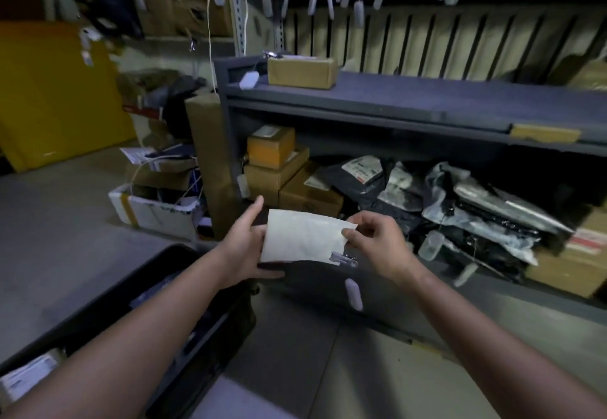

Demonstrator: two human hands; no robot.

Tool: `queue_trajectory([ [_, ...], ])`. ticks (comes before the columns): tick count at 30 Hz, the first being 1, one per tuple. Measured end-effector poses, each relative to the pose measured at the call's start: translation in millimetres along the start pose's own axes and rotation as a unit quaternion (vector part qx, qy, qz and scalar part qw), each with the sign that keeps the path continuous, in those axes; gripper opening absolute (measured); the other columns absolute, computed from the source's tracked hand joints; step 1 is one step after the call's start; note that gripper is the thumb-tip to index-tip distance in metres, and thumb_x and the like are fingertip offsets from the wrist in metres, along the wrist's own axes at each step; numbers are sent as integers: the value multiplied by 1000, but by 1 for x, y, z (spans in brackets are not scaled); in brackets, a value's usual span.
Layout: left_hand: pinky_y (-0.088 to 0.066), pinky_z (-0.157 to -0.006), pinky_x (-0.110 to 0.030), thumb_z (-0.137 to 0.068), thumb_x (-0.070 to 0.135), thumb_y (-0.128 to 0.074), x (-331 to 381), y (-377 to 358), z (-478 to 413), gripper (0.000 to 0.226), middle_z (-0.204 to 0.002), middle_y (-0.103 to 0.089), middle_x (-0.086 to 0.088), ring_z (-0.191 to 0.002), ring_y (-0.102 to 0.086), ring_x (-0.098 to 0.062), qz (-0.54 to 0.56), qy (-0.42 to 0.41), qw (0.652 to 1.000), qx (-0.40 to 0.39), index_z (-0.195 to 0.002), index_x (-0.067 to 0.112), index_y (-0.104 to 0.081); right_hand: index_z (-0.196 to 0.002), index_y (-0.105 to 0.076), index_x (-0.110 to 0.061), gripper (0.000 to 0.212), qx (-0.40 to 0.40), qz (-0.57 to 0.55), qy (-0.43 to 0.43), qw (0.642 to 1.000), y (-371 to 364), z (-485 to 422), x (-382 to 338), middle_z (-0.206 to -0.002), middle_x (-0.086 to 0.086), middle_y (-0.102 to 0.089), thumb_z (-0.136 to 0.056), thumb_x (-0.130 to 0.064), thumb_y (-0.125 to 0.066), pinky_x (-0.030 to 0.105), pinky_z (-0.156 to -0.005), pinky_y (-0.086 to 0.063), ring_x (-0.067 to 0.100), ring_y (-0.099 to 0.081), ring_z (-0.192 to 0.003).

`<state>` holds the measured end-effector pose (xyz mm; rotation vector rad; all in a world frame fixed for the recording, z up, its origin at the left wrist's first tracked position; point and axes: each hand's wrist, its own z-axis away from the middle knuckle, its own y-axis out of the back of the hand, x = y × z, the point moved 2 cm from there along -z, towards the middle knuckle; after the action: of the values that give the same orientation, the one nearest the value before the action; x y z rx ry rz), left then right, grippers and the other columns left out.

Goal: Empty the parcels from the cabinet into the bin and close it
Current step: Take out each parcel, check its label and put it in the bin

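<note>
I hold a flat white parcel (pixel 302 238) in front of the grey cabinet (pixel 394 97). My left hand (pixel 244 249) grips its left edge from below, forefinger stretched upward. My right hand (pixel 374 241) pinches its right edge, just above a metal clip and a dangling white tag (pixel 353 294). The dark bin (pixel 197 330) stands open at the lower left under my left forearm, with parcels inside. On the cabinet's lower shelf lie stacked cardboard boxes (pixel 279 169) and a heap of black and grey plastic mailers (pixel 460 202). A brown box (pixel 302 70) sits on the upper shelf.
A tall brown carton (pixel 210 162) leans against the cabinet's left post. Left of it sits a white foam box (pixel 154 208) with loose parcels, and a yellow panel (pixel 56 90) stands behind. White tags hang from the rack (pixel 328 1) above. Bare concrete floor lies at left.
</note>
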<state>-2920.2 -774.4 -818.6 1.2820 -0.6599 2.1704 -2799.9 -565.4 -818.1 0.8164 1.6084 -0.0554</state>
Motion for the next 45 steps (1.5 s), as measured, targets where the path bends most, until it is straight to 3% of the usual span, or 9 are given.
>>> queue_trajectory([
  [8, -52, -76, -32, -99, 42, -53, -19, -13, -7, 38, -90, -74, 0, -78, -72, -16, -63, 69, 990, -101, -118, 11, -63, -84, -64, -1, 10, 5, -41, 34, 999, 11, 5, -9, -74, 9, -66, -89, 7, -62, 20, -54, -45, 15, -60, -61],
  [15, -59, -83, -46, -92, 14, -68, -18, -30, -23, 33, -109, -74, -15, -98, -72, -30, -80, -3, 995, -53, -124, 13, -61, -61, -66, -18, 44, -18, -92, 19, 995, 6, 6, 20, -85, 1, -77, -84, 19, -62, 24, -73, -56, 12, -72, -82],
  [21, -61, -76, -44, -93, 9, -65, -13, -41, -36, 32, -100, -77, -7, -90, -75, -25, -106, -95, 990, 4, -122, 23, -64, -89, -68, -11, 39, 34, -145, -57, 987, 7, 3, 25, -98, 9, -71, -93, 17, -42, 21, -68, -56, 19, -69, -87],
  [26, -61, -75, -46, -94, 7, -63, -5, -44, -40, 40, -101, -77, -2, -90, -75, -23, -77, -137, 987, 31, -130, 25, -57, -101, -62, -25, 30, 65, -124, -68, 988, 7, 7, 23, -105, 3, -67, -99, 2, -49, 24, -69, -55, 18, -66, -92],
  [30, -61, -79, -47, -94, 4, -62, 1, -46, -39, 38, -105, -76, -5, -92, -75, -23, -35, -156, 986, 41, -125, 25, -57, -105, -63, -18, 8, 74, -109, -101, 986, 3, 7, 16, -86, 4, -67, -99, -16, -58, 27, -56, -51, 11, -58, -63],
  [34, -59, -84, -48, -93, 0, -61, 2, -46, -36, 35, -106, -74, -9, -96, -73, -26, -47, -181, 982, 33, -122, 19, -59, -110, -63, -13, 31, -25, -163, -182, 969, -1, 3, 3, -66, 3, -64, -101, -40, -53, 24, -50, -46, 10, -54, -51],
  [39, -56, -87, -43, -91, -4, -62, 1, -45, -32, 29, -108, -73, -12, -101, -70, -27, -85, -204, 975, 29, -110, 18, -64, -110, -66, -7, 59, -64, -231, -263, 934, -2, -11, -13, -85, 17, -75, -102, -57, -33, 28, -57, -54, 22, -70, -70],
  [43, -51, -79, -19, -92, -5, -58, 4, -39, -29, 28, -106, -73, -1, -100, -66, -12, -137, -206, 968, 45, -107, 17, -69, -97, -68, -1, 42, -58, -236, -259, 935, -1, -16, -14, -87, 20, -74, -103, -36, -45, 36, -74, -59, 26, -71, -76],
  [45, -48, -80, -23, -93, -6, -53, 2, -32, -32, 32, -110, -70, 1, -106, -63, -12, -139, -183, 971, 70, -106, 18, -71, -98, -69, 1, 22, -54, -225, -233, 945, 2, -15, -11, -91, 19, -71, -97, -16, -54, 38, -81, -58, 25, -68, -78],
])
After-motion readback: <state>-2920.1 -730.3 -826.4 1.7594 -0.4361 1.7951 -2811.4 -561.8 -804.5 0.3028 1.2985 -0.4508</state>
